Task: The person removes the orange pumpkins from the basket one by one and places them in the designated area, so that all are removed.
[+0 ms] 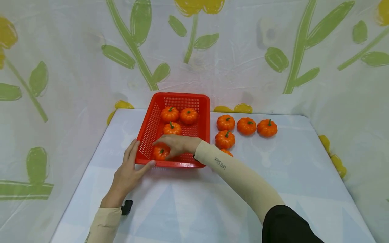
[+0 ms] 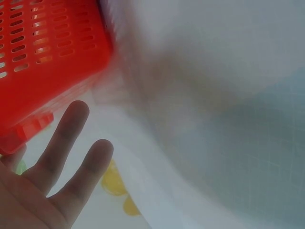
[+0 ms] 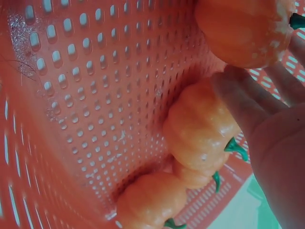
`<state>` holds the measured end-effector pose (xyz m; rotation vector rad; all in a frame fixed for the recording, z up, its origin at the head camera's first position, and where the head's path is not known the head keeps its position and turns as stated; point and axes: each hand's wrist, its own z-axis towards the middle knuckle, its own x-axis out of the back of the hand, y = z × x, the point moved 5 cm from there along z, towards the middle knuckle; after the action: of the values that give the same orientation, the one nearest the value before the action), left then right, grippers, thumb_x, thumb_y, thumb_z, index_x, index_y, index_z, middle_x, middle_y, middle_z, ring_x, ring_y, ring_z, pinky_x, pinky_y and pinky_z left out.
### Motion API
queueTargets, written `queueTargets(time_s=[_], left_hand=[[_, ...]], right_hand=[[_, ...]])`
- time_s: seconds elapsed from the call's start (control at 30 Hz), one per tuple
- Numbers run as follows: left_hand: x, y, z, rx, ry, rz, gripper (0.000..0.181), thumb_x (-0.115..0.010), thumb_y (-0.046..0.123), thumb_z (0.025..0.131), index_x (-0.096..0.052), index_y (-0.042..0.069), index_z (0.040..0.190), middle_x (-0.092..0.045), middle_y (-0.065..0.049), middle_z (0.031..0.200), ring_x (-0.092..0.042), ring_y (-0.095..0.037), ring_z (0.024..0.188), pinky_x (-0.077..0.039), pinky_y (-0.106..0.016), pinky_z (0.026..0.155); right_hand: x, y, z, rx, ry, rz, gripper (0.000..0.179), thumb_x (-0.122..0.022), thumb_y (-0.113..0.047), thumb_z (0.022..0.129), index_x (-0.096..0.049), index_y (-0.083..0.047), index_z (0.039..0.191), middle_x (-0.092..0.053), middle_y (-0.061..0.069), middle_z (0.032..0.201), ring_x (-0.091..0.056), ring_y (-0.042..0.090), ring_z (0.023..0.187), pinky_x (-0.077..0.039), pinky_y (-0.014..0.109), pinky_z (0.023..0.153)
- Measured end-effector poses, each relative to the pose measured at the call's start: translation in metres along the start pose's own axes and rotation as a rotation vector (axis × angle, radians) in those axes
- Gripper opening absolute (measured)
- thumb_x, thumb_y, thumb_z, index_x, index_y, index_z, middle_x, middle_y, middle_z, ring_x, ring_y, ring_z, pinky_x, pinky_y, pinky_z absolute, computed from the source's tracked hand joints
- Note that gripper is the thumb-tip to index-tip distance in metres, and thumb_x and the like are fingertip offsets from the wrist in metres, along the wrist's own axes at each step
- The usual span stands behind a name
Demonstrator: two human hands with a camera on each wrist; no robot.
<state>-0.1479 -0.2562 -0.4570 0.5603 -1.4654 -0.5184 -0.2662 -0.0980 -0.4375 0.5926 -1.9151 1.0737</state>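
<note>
A red perforated plastic basket stands at the back of the table. Reaching inside it, my right hand holds a small orange pumpkin near the front left corner. That same pumpkin shows in the right wrist view, fingertips against its side. Three more pumpkins, such as this one, lie farther back in the basket. My left hand touches the basket's front left corner, thumb at the front rim and fingers along the left side. Straight fingers show beside the basket in the left wrist view.
Several more small pumpkins sit on the table to the right of the basket; one there is partly hidden by the right forearm. Behind the pale table hangs a white curtain with a plant print.
</note>
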Motion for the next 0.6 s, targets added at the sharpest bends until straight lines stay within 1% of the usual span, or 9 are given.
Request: queueTargets(time_s=[0.17,0.33,0.43,0.53,0.6], left_hand=[[0.000,0.000,0.000,0.003,0.000,0.005,0.101,-0.061,0.066,0.091,0.000,0.032,0.164,0.003,0.010,0.169,-0.048,-0.048,0.129,-0.042,-0.075,0.090],[0.000,-0.001,0.000,0.006,0.001,0.001,0.101,-0.061,0.066,0.091,0.000,0.033,0.164,0.004,0.011,0.169,-0.048,-0.048,0.129,-0.042,-0.075,0.090],[-0.001,-0.001,0.000,0.001,0.003,0.000,0.101,-0.062,0.066,0.091,0.000,0.033,0.164,0.003,0.010,0.170,-0.048,-0.047,0.129,-0.042,-0.075,0.090],[-0.002,-0.001,0.000,-0.001,0.005,0.001,0.101,-0.062,0.066,0.091,0.000,0.033,0.164,0.002,0.009,0.170,-0.048,-0.047,0.129,-0.042,-0.075,0.090],[-0.002,-0.002,0.000,0.003,0.004,0.001,0.101,-0.061,0.067,0.091,-0.001,0.033,0.164,0.003,0.010,0.169,-0.048,-0.047,0.130,-0.041,-0.076,0.091]], right_hand=[[0.000,0.000,0.000,0.015,-0.008,0.005,0.069,-0.079,-0.029,0.090,-0.049,-0.019,0.151,-0.049,-0.001,0.150,-0.042,0.015,0.139,-0.036,0.030,0.114],[0.000,-0.002,0.000,0.004,-0.015,-0.003,0.069,-0.079,-0.028,0.090,-0.049,-0.018,0.151,-0.049,0.000,0.150,-0.042,0.015,0.140,-0.035,0.029,0.114],[0.001,-0.003,-0.001,-0.001,-0.023,-0.013,0.070,-0.079,-0.029,0.090,-0.048,-0.019,0.151,-0.050,-0.001,0.149,-0.043,0.014,0.138,-0.036,0.029,0.113],[0.006,-0.005,-0.004,-0.007,-0.010,-0.016,0.072,-0.080,-0.031,0.089,-0.047,-0.020,0.152,-0.049,-0.003,0.148,-0.043,0.013,0.137,-0.038,0.030,0.112],[0.013,-0.006,-0.007,-0.014,0.016,-0.015,0.074,-0.080,-0.033,0.089,-0.046,-0.022,0.153,-0.047,-0.004,0.150,-0.042,0.013,0.138,-0.038,0.032,0.113]])
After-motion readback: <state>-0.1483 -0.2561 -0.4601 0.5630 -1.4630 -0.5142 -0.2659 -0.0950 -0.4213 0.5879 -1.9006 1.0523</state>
